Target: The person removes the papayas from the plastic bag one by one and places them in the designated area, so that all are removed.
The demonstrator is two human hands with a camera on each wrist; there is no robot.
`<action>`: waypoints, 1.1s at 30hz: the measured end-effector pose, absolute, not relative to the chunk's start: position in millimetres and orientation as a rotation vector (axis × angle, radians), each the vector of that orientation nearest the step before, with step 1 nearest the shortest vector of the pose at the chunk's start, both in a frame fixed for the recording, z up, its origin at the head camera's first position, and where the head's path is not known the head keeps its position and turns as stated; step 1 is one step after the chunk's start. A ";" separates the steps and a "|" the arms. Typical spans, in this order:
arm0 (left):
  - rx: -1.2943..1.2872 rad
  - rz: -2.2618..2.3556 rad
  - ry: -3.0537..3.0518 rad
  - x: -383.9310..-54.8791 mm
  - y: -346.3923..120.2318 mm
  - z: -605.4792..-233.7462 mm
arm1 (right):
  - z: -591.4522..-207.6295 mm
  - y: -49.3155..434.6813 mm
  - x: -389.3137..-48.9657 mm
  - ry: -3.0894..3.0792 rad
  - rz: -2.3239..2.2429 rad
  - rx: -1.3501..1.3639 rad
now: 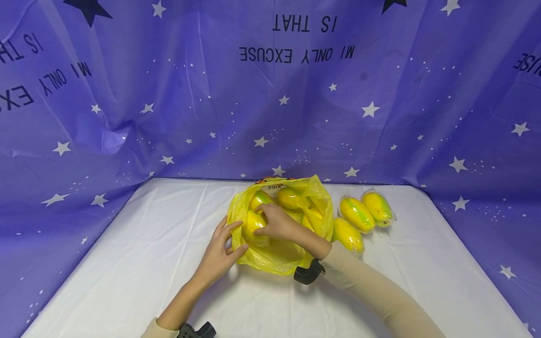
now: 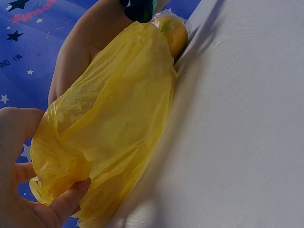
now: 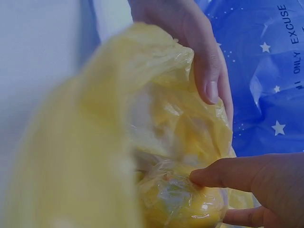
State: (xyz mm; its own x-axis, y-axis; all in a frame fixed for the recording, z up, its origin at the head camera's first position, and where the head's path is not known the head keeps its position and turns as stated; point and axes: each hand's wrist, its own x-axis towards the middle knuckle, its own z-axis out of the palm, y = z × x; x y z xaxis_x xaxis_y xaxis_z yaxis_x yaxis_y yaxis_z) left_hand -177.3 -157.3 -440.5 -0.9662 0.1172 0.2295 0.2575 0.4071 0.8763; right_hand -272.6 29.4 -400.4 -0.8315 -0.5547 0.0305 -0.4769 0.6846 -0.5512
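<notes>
A yellow plastic bag (image 1: 274,264) stands with its mouth wide, holding several yellow-green mangoes in clear wrap. My left hand (image 1: 216,257) holds the bag's left rim, thumb toward the front; in the left wrist view its fingers pinch the thin yellow film (image 2: 118,114). Reaching into the bag from the right, my right hand (image 1: 281,226) grips a wrapped mango (image 1: 251,224) at the left side. The right wrist view shows thumb and fingers around that shiny mango (image 3: 190,206), its lower part out of frame. Two more mangoes, one of them a rear mango (image 1: 289,197), lie behind the hand.
Right of the bag, three wrapped mangoes lie on the white tablecloth (image 1: 139,263): a near mango (image 1: 347,235), a middle mango (image 1: 357,214) and a far mango (image 1: 377,208). A purple star-printed curtain (image 1: 236,117) rises behind the table and along both sides.
</notes>
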 end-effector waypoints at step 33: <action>-0.299 -1.654 -2.501 -179.3 -158.2 -442.7 | -365.5 83.4 -246.2 2.628 -0.996 -0.720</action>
